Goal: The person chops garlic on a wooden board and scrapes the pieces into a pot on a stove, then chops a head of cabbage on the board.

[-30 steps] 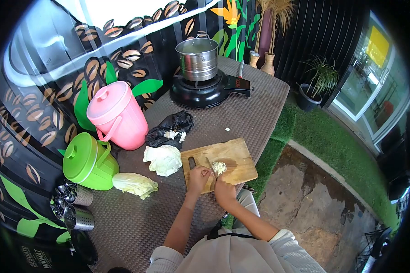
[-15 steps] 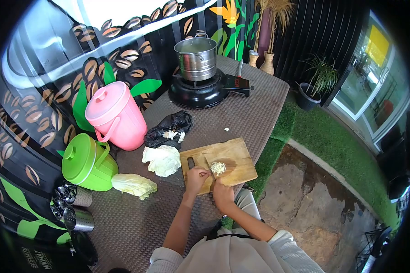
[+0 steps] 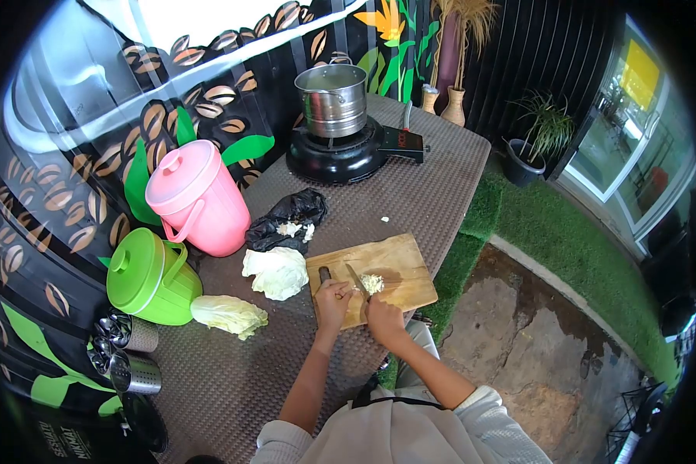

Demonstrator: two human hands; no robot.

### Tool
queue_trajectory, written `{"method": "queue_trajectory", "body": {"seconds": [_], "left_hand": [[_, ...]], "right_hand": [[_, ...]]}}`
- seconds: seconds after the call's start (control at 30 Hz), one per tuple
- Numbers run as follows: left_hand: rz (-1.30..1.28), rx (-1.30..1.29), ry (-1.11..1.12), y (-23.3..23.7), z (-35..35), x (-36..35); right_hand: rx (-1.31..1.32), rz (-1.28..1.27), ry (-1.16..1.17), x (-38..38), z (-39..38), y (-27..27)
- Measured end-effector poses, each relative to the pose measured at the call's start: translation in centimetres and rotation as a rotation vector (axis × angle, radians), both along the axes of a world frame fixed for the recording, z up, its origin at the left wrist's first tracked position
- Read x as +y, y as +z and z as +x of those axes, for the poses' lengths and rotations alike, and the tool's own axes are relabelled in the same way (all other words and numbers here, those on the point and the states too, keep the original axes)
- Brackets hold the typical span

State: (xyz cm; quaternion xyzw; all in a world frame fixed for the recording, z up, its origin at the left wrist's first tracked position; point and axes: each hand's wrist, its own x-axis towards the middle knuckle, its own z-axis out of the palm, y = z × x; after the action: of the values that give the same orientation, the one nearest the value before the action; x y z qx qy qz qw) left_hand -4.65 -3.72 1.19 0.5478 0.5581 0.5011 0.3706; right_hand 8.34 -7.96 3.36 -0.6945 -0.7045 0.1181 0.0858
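A wooden cutting board lies at the table's edge, with a small pile of finely chopped pale pieces, perhaps garlic, on it. My right hand is closed round a knife, and the knife blade points away from me at the pile's left side. Left of the blade, my left hand is over the board with its fingers pinched together; whatever they hold is too small to make out. Just beyond that hand is the board's dark handle slot.
A cabbage and a napa cabbage lie left of the board, near a black plastic bag. Pink and green lidded buckets stand by the wall. A steel pot sits on a portable stove at the back.
My right hand has moved slightly away from me and the knife blade now shows more plainly, left of the chopped pile. My left hand has shifted slightly, its fingers still drawn together.
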Motion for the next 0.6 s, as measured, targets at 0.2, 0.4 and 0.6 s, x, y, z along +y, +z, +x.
{"method": "queue_trajectory", "body": {"seconds": [0.2,0.4,0.6], "left_hand": [[0.178,0.183,-0.065,-1.8,-0.2,0.4],[0.142,0.180,-0.011,-0.8,0.2,0.0],[0.151,0.217,-0.027,-1.0,0.0,0.1]], "right_hand": [[-0.081,0.139,0.212,1.2,0.1,-0.4],[-0.093,0.056,0.015,0.0,-1.6,-0.9],[-0.031,0.107,0.070,0.3,-0.5,-0.1]]}}
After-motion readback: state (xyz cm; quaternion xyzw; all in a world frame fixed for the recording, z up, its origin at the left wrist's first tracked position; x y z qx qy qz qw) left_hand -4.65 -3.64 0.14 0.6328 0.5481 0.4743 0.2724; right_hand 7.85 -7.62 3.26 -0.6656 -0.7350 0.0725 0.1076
